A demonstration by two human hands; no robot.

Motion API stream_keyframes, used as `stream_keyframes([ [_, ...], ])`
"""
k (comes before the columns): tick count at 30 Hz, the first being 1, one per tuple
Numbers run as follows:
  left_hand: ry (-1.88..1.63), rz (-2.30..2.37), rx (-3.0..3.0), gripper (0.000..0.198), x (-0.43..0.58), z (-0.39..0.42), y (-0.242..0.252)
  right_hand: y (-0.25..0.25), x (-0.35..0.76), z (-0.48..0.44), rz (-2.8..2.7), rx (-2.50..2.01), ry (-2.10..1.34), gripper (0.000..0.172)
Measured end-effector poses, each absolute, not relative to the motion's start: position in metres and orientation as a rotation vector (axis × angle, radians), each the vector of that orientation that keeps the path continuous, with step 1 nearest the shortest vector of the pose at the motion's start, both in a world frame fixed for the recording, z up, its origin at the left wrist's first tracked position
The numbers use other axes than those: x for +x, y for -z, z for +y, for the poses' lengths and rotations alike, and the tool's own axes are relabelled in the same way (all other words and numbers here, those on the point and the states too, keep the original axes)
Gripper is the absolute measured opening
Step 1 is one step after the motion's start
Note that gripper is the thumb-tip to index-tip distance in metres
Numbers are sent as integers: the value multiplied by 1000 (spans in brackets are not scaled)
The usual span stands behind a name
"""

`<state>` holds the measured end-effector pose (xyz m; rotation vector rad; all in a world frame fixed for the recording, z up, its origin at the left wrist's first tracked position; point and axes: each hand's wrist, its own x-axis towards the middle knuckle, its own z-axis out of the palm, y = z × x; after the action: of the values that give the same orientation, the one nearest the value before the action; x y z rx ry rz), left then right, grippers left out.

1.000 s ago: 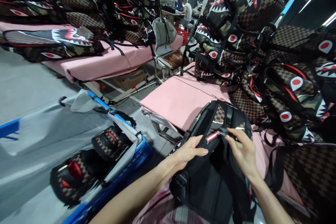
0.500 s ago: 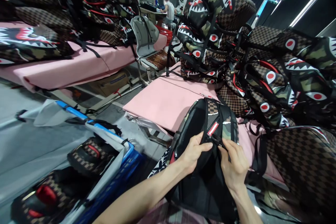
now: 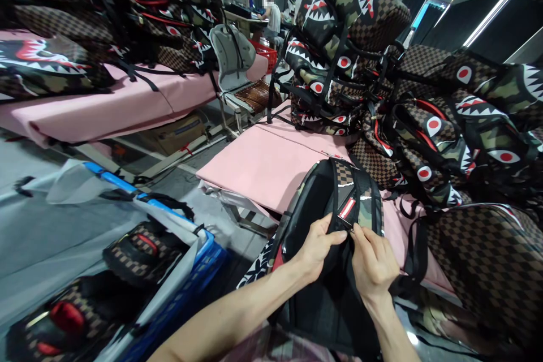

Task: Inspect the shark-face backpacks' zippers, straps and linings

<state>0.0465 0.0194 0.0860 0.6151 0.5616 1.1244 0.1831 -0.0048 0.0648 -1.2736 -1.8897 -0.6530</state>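
Left hand (image 3: 316,243): thumb and forefinger pinched together on black webbing at the top of the backpack (image 3: 311,198), just under the red tag (image 3: 347,208); the other fingers are curled against the bag.
Right hand (image 3: 373,263): fingers bunched, tips nipping the same small black piece from the other side. The two hands almost touch.
Backpack: stands upright against the person's lap, back panel towards them, its top leaning on the near edge of the pink table (image 3: 263,164).
Progress, as judged: one bag is in hand, with fine work at its top handle. The blue bin (image 3: 207,257) to the left holds a few checked bags (image 3: 139,249). The heap of shark-print bags (image 3: 424,124) on the table is large, so much looks unhandled.
Farther out: a second pink bench (image 3: 139,102) is loaded with more bags. A grey chair (image 3: 231,54) stands between the benches, and a seated person (image 3: 274,11) is at the far end.
Hidden: the piece between the fingertips is covered, so zip pull, buckle or loose thread cannot be told apart. The bag's lower half is cut off by the frame edge, and the bin's contents are partly under white sheeting.
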Motion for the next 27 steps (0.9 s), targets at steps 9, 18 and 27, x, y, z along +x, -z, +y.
stream_keyframes([
  [9, -1128, 596, 651, 33, 45, 19, -84, -71, 182, -7, -1902, -1315, 628, 37],
  [18, -981, 549, 508, 42, 33, 20, -66, -81, 191, 5, -1647, -1423, -142, 20],
  [27, -960, 615, 460, 46, 32, 20, -57, -87, 193, 11, -1821, -1548, 68, 22],
])
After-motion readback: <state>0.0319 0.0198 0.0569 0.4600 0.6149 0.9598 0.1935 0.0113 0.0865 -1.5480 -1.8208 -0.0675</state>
